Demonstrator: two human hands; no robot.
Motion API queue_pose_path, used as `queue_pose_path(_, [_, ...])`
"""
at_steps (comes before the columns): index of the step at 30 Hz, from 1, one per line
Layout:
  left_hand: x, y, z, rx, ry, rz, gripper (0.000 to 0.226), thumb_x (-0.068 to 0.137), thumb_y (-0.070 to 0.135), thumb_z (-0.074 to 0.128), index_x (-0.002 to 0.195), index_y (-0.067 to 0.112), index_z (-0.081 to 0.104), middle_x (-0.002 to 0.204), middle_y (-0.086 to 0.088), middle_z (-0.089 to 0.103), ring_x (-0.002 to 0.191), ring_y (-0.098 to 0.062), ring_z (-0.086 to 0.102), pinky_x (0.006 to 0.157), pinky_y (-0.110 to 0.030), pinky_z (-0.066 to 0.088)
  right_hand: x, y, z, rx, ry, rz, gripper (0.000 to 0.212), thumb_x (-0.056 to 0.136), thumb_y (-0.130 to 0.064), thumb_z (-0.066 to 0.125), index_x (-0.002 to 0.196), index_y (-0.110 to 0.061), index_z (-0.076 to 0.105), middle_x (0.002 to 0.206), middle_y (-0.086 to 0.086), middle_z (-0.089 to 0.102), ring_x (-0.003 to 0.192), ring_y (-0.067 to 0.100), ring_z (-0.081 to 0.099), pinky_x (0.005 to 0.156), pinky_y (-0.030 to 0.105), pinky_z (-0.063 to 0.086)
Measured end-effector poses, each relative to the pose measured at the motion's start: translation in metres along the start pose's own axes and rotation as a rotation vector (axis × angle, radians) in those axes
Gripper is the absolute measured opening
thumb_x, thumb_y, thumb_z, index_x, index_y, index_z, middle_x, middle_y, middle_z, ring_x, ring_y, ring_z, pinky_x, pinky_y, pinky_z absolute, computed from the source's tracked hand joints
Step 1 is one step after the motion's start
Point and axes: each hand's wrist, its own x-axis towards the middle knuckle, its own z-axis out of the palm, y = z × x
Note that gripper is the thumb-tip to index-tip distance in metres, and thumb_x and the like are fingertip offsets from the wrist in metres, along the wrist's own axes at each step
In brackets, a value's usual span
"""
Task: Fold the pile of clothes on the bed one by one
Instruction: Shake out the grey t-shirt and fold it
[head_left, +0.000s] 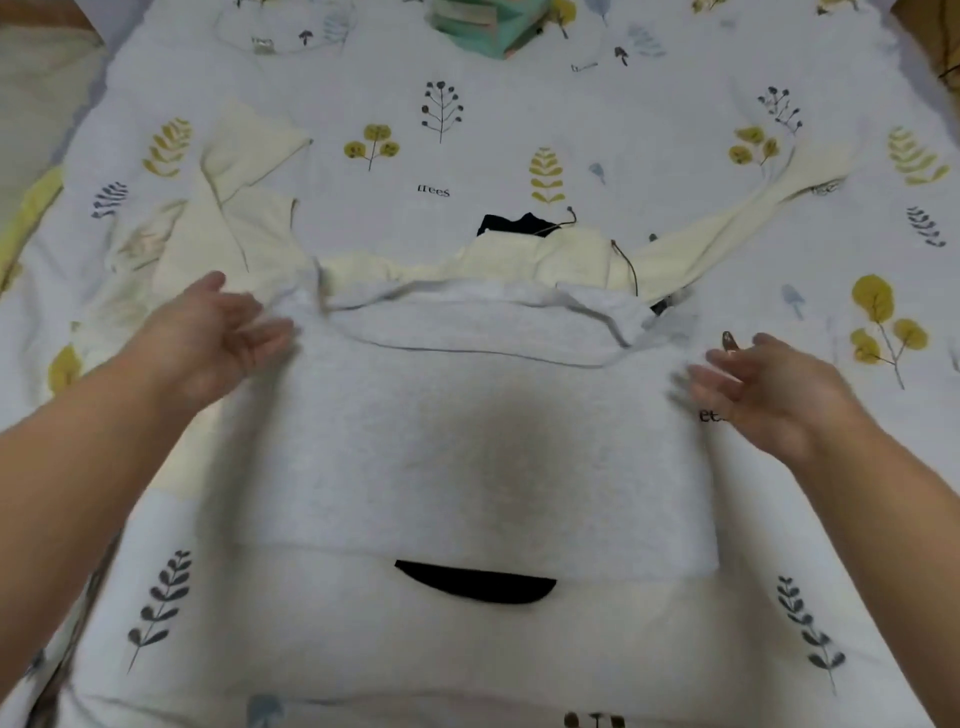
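- A bed (519, 130) is covered by a white sheet printed with leaves and trees.
- A grey garment (467, 441) is spread flat at the near middle of the bed, folded over on itself; a dark patch (475, 582) is exposed under its near fold.
- A cream garment (249, 208) is laid behind it, sleeves spread to both sides, partly overlapped by the grey one.
- A green folded stack (483, 26) is seen at the far edge.
- The left hand (223, 338) is placed at the grey garment's far left corner, fingers loose and extended, nothing grasped.
- The right hand (763, 384) is placed at the far right corner, apparently also released; motion blur limits certainty.
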Motion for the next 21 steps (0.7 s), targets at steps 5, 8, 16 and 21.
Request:
queue_pose_path(5, [0.028, -0.035, 0.008, 1.007, 0.126, 0.42, 0.061, 0.084, -0.006, 0.048, 0.141, 0.01, 0.035, 0.142, -0.018, 0.039, 0.123, -0.033, 0.044, 0.102, -0.043, 0.037, 0.037, 0.038, 0.002, -0.822, 0.093, -0.236, 0.065, 0.09, -0.008, 0.052, 0.148, -0.018, 0.023, 0.139, 0.009, 0.04, 0.116, 0.026, 0.049, 0.093, 0.037, 0.043])
queue_pose_path(8, [0.041, -0.037, 0.011, 1.347, 0.1, 0.6, 0.071, 0.082, -0.004, 0.05, 0.146, 0.014, 0.025, 0.151, -0.018, 0.021, 0.132, -0.037, 0.034, 0.103, -0.046, 0.033, 0.05, 0.041, 0.008, -1.066, 0.134, -0.452, 0.074, 0.089, -0.015, 0.056, 0.149, -0.021, 0.014, 0.147, 0.014, 0.03, 0.133, 0.03, 0.034, 0.103, 0.043, 0.034])
queue_pose_path(16, [0.057, -0.024, 0.068, 1.741, -0.351, 0.838, 0.031, 0.082, 0.034, 0.067, 0.109, 0.018, 0.066, 0.114, -0.01, 0.047, 0.084, -0.027, 0.053, 0.072, -0.03, 0.038, 0.087, 0.014, 0.038, -1.256, 0.023, -0.684, 0.022, 0.087, -0.025, 0.058, 0.068, -0.015, 0.061, 0.069, 0.008, 0.059, 0.081, 0.035, 0.059, 0.07, 0.036, 0.042])
queue_pose_path(21, [0.065, -0.017, 0.103, 0.902, 0.203, 0.627, 0.02, 0.091, 0.02, 0.045, 0.106, 0.01, 0.053, 0.111, -0.017, 0.057, 0.101, -0.031, 0.058, 0.09, -0.037, 0.046, 0.091, 0.001, 0.045, -0.628, 0.259, -0.548, 0.035, 0.089, -0.016, 0.043, 0.123, -0.013, 0.052, 0.108, 0.009, 0.061, 0.094, 0.025, 0.058, 0.098, 0.038, 0.044])
